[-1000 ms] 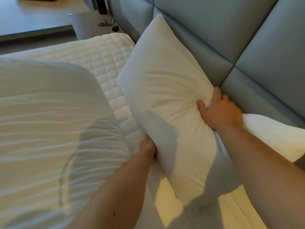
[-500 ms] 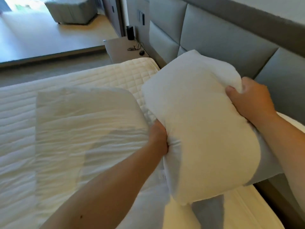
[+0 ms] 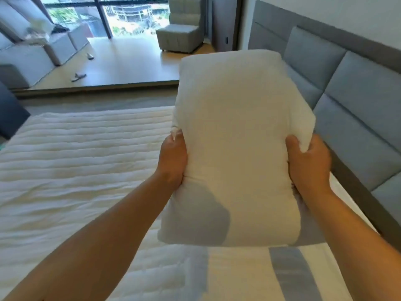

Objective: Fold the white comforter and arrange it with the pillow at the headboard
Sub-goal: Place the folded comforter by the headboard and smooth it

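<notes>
No text, label or number can be read anywhere

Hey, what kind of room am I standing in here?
Most likely a bedroom, perhaps in a hotel or apartment: a bed against a padded headboard, and both hands holding a pillow.

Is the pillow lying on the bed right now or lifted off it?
Lifted. The pillow stands on end in the air, left hand and right hand gripping its sides, mattress visible below.

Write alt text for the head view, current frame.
Two bare hands, left hand and right hand, hold a white pillow up by its sides above the quilted mattress. A grey padded headboard runs along the right.
</notes>
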